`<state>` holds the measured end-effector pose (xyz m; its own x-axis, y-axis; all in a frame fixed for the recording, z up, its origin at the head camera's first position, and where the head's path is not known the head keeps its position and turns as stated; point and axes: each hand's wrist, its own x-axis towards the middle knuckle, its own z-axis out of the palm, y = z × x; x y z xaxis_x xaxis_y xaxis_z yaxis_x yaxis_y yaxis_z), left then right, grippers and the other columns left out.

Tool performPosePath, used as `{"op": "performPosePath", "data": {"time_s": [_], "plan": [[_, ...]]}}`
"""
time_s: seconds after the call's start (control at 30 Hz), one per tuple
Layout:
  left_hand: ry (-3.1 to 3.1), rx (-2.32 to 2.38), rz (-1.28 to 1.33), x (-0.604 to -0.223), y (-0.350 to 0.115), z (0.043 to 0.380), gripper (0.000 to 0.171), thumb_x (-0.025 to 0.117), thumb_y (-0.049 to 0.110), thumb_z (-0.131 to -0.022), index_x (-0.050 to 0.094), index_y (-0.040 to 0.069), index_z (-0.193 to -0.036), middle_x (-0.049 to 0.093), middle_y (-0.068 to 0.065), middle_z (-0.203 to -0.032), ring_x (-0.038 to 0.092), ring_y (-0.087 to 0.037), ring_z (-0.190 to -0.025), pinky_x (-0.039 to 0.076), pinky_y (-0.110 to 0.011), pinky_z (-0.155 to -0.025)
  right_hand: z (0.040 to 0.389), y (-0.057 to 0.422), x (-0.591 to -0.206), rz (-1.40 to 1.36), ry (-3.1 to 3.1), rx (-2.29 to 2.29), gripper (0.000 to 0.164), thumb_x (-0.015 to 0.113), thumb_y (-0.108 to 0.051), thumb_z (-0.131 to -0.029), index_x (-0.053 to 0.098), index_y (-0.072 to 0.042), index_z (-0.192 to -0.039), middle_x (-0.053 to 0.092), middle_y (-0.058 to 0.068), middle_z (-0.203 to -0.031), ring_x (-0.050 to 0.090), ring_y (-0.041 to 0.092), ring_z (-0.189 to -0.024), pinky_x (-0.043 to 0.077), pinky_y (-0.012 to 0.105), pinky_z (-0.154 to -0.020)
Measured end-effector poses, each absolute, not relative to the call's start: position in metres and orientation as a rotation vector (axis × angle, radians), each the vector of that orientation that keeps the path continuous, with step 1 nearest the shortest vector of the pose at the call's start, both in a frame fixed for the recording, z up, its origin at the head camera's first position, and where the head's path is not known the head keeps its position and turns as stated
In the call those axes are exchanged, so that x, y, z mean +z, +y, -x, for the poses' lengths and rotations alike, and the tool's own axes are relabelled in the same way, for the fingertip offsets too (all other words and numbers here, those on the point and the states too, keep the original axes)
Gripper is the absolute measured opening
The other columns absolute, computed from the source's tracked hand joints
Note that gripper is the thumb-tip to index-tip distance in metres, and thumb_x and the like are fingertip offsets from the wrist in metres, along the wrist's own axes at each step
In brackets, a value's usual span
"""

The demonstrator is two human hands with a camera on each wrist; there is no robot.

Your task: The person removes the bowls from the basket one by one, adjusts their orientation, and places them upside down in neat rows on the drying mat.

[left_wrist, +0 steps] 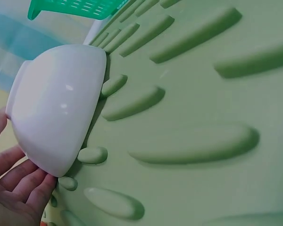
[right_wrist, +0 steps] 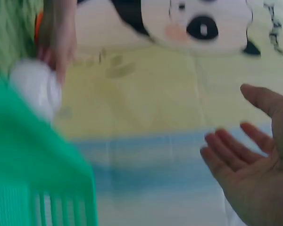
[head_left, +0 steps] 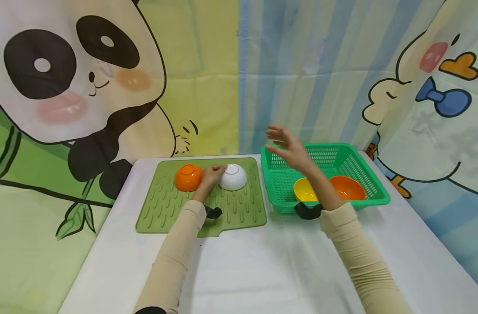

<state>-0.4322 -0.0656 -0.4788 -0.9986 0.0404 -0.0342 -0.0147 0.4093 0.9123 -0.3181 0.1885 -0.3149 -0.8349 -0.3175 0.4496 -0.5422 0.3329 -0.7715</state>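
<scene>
A white bowl sits upside down, rim down, on a green ridged mat. My left hand grips it from the left; in the left wrist view the thumb is by the foot ring and the fingers lie against the side near the rim. Left of that hand an orange bowl also rests upside down on the mat. My right hand is raised over the left part of a green basket. It holds nothing, and its fingers are spread and relaxed in the right wrist view.
Inside the basket are a yellow bowl and another orange bowl, both partly hidden by the right forearm or the basket wall. The basket stands right of the mat on a white table. A printed cloth hangs behind.
</scene>
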Motion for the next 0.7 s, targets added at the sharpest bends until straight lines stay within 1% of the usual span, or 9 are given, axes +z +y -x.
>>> {"op": "performPosePath", "data": {"time_s": [0.1,0.17,0.23,0.33,0.43,0.53,0.57,0.63,0.7], "plan": [[2.593,1.686,-0.029,-0.48,-0.068,0.434,0.044,0.061,0.04,-0.083,0.064,0.006,-0.111,0.06,-0.013,-0.115,0.054,-0.027,-0.108,0.049,-0.037,-0.086,0.324,0.245,-0.304,-0.789,-2.409,1.591,0.047,0.054,-0.014,-0.09,0.039,-0.01,-0.134,0.046,0.016,-0.13,0.044,0.029,-0.119,0.042,0.03,-0.095],[2.586,1.685,-0.031,-0.481,-0.069,0.435,0.044,0.061,0.041,-0.083,0.064,0.007,-0.111,0.06,-0.013,-0.115,0.054,-0.026,-0.107,0.049,-0.036,-0.085,0.326,0.282,-0.303,-0.786,-2.412,1.683,0.044,0.052,-0.011,-0.091,0.041,-0.009,-0.133,0.048,0.017,-0.128,0.047,0.028,-0.116,0.045,0.025,-0.091],[2.577,1.684,-0.036,-0.482,-0.07,0.435,0.045,0.061,0.041,-0.083,0.063,0.007,-0.112,0.06,-0.013,-0.115,0.054,-0.025,-0.107,0.049,-0.036,-0.086,0.328,0.314,-0.305,-0.768,-2.432,1.733,0.042,0.049,-0.009,-0.092,0.041,-0.008,-0.133,0.049,0.017,-0.126,0.05,0.024,-0.113,0.046,0.021,-0.088],[2.565,1.692,-0.042,-0.482,-0.072,0.434,0.044,0.062,0.041,-0.082,0.063,0.007,-0.112,0.06,-0.012,-0.115,0.054,-0.025,-0.108,0.049,-0.037,-0.086,0.328,0.356,-0.314,-0.698,-2.531,1.714,0.04,0.048,-0.01,-0.093,0.041,-0.005,-0.132,0.049,0.016,-0.126,0.052,0.017,-0.11,0.045,0.019,-0.089],[2.567,1.689,-0.045,-0.482,-0.072,0.434,0.045,0.062,0.042,-0.081,0.064,0.008,-0.111,0.06,-0.012,-0.115,0.053,-0.026,-0.108,0.049,-0.037,-0.086,0.328,0.388,-0.324,-0.573,-2.733,1.54,0.039,0.049,-0.02,-0.093,0.044,-0.007,-0.129,0.051,0.012,-0.126,0.053,0.01,-0.109,0.043,0.024,-0.093],[2.574,1.677,-0.045,-0.481,-0.072,0.435,0.046,0.062,0.043,-0.081,0.064,0.008,-0.111,0.06,-0.012,-0.115,0.054,-0.026,-0.108,0.049,-0.038,-0.086,0.331,0.415,-0.337,-0.498,-2.923,1.382,0.037,0.051,-0.026,-0.092,0.051,-0.009,-0.124,0.053,0.007,-0.124,0.052,0.006,-0.108,0.039,0.038,-0.097],[2.574,1.675,-0.042,-0.481,-0.071,0.435,0.046,0.062,0.043,-0.081,0.064,0.009,-0.111,0.06,-0.012,-0.115,0.054,-0.026,-0.108,0.049,-0.037,-0.086,0.333,0.422,-0.341,-0.491,-2.977,1.343,0.036,0.051,-0.028,-0.092,0.053,-0.01,-0.123,0.054,0.005,-0.123,0.052,0.006,-0.107,0.038,0.044,-0.098],[2.569,1.674,-0.031,-0.482,-0.071,0.435,0.046,0.062,0.044,-0.081,0.064,0.009,-0.111,0.059,-0.012,-0.115,0.054,-0.026,-0.107,0.049,-0.037,-0.086,0.336,0.436,-0.351,-0.498,-3.066,1.326,0.034,0.051,-0.028,-0.092,0.056,-0.011,-0.121,0.053,0.005,-0.124,0.05,0.005,-0.107,0.035,0.052,-0.098],[2.56,1.673,-0.021,-0.483,-0.072,0.435,0.046,0.062,0.044,-0.081,0.064,0.009,-0.111,0.059,-0.012,-0.116,0.054,-0.026,-0.108,0.049,-0.038,-0.086,0.339,0.446,-0.362,-0.5,-3.143,1.346,0.033,0.051,-0.027,-0.091,0.057,-0.011,-0.12,0.052,0.005,-0.124,0.05,0.007,-0.109,0.032,0.056,-0.098]]}}
